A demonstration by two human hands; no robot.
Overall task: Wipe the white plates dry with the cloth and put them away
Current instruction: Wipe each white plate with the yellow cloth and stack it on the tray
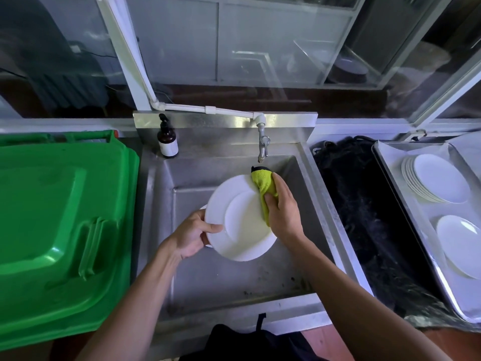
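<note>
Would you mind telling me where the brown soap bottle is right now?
In the head view, the brown bottle stands upright on the back left corner of the sink's rim, left of the tap and beside the green bin lid.

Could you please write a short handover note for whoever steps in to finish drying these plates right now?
Left hand: grips the left rim of the round white ceramic plate, tilted above the stainless steel sink.
Right hand: holds the yellow-green terry cloth against the plate's upper right rim.
Put away: a stack of white plates and a single white plate lie in the metal tray on the right.
Done: those appear finished.
Left: finish wiping the held plate, then set it in the tray. A white edge shows behind the left hand; I cannot tell whether it is another plate.
</note>
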